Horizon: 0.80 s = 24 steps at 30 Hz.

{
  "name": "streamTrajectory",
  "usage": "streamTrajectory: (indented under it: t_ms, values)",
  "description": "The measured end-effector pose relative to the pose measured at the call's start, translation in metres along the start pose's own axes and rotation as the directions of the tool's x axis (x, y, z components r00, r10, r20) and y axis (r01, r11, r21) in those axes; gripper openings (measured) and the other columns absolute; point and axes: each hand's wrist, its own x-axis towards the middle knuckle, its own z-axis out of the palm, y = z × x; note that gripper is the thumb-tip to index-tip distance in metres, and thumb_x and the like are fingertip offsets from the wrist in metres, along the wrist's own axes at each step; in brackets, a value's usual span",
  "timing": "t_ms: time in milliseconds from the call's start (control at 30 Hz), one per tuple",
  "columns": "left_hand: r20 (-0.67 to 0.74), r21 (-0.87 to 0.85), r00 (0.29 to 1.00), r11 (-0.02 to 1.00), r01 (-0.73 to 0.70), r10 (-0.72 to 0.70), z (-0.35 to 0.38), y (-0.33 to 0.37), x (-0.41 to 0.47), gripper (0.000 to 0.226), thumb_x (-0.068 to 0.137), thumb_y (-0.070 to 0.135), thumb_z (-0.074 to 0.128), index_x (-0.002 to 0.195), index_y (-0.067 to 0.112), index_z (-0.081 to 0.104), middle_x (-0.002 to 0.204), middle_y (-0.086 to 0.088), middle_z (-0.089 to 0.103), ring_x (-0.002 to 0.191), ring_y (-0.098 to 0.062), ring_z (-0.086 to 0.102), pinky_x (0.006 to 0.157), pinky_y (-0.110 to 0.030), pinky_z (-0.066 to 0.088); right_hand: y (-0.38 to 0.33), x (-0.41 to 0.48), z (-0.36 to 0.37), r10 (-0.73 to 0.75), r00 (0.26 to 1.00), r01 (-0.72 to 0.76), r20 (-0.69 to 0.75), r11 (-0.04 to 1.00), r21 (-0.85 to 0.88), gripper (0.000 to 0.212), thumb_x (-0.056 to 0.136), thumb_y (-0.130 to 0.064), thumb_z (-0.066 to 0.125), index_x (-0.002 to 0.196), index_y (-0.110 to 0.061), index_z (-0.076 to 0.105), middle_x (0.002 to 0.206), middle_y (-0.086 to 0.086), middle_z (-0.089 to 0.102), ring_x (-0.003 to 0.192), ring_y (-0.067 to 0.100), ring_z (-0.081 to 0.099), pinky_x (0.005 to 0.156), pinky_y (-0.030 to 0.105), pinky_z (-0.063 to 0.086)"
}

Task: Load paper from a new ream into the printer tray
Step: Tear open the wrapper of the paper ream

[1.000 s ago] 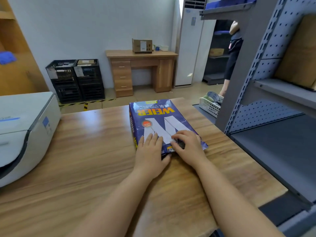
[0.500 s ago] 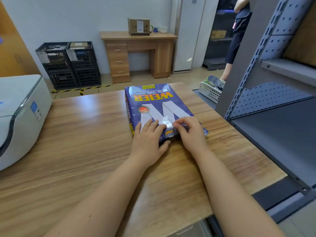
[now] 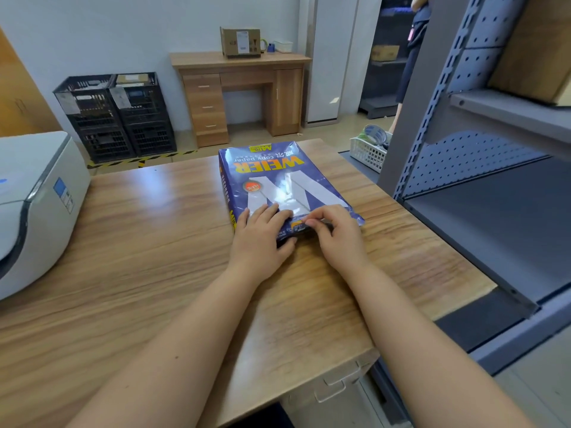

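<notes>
A sealed blue ream of copy paper [image 3: 278, 177], printed with a large white W, lies flat on the wooden table [image 3: 139, 242]. My left hand [image 3: 262, 239] rests on its near edge, fingers on top and thumb against the end face. Beside it, my right hand [image 3: 335, 233] pinches the wrapper at that same near end with curled fingers. The white printer [image 3: 34, 202] stands at the table's left edge, apart from the ream; its tray is not in view.
A grey metal shelf unit [image 3: 482, 193] stands close on the right. Beyond the table are black crates [image 3: 117, 115], a wooden desk [image 3: 244, 91] carrying a cardboard box [image 3: 241, 41], a white basket [image 3: 369, 151], and a standing person [image 3: 411, 57].
The view has tilted downward. My right hand's fingers have curled tighter onto the wrapper at the ream's near end; my left hand holds its place.
</notes>
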Motion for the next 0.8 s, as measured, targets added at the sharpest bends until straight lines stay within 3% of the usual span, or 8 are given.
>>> streamTrajectory:
  t_ms: [67, 167, 333, 667, 800]
  values:
    - [0.009, 0.005, 1.0, 1.0, 0.005, -0.005, -0.0002, 0.0003, -0.0003, 0.058, 0.079, 0.057, 0.051, 0.127, 0.025, 0.061, 0.139, -0.004, 0.056, 0.133, -0.024, 0.045, 0.113, -0.048, 0.022, 0.0001, -0.0014, -0.0023, 0.051, 0.999, -0.051, 0.005, 0.998, 0.037, 0.006, 0.085, -0.004, 0.064, 0.081, -0.007, 0.068, 0.081, -0.001, 0.065, 0.084, 0.014, 0.057, 0.078, 0.02, 0.043]
    - [0.0, -0.012, 1.0, 1.0, 0.013, -0.013, -0.0018, 0.0022, -0.0008, 0.064, 0.084, 0.064, 0.037, 0.128, 0.024, 0.062, 0.138, -0.005, 0.058, 0.133, -0.025, 0.046, 0.113, -0.048, 0.024, 0.0002, -0.0035, -0.0029, 0.053, 0.998, -0.054, 0.03, 0.998, 0.026, 0.008, 0.086, -0.003, 0.063, 0.082, -0.009, 0.068, 0.084, 0.002, 0.067, 0.086, 0.018, 0.059, 0.08, 0.024, 0.046]
    - [-0.056, -0.136, 0.995, 0.988, 0.069, -0.078, -0.0015, 0.001, 0.0023, 0.053, 0.095, 0.045, 0.027, 0.12, 0.017, 0.064, 0.121, -0.004, 0.068, 0.12, -0.024, 0.056, 0.108, -0.047, 0.033, 0.0008, -0.0042, -0.0015, 0.016, 1.0, -0.017, 0.017, 1.0, 0.005, 0.008, 0.087, -0.003, 0.062, 0.083, -0.008, 0.067, 0.084, 0.006, 0.068, 0.085, 0.022, 0.06, 0.08, 0.032, 0.048]
    - [-0.093, -0.119, 0.991, 0.99, 0.08, -0.092, 0.0019, -0.0019, 0.0042, 0.039, 0.09, 0.042, 0.05, 0.111, 0.014, 0.065, 0.102, -0.004, 0.071, 0.099, -0.027, 0.062, 0.099, -0.048, 0.042, 0.0027, -0.0056, 0.0011, 0.041, 0.998, -0.043, 0.051, 0.998, 0.037, 0.012, 0.088, -0.003, 0.058, 0.079, -0.007, 0.063, 0.082, 0.004, 0.067, 0.084, 0.022, 0.06, 0.079, 0.034, 0.049]
    - [-0.094, -0.118, 0.993, 0.991, 0.056, -0.067, 0.0017, -0.0021, 0.0033, 0.042, 0.085, 0.047, 0.057, 0.111, 0.016, 0.064, 0.099, -0.001, 0.069, 0.096, -0.024, 0.062, 0.098, -0.046, 0.042, 0.0037, -0.0065, -0.0014, 0.096, 0.992, -0.104, 0.085, 0.991, 0.088, 0.011, 0.088, -0.002, 0.056, 0.08, -0.007, 0.062, 0.079, 0.005, 0.067, 0.081, 0.019, 0.061, 0.075, 0.025, 0.047]
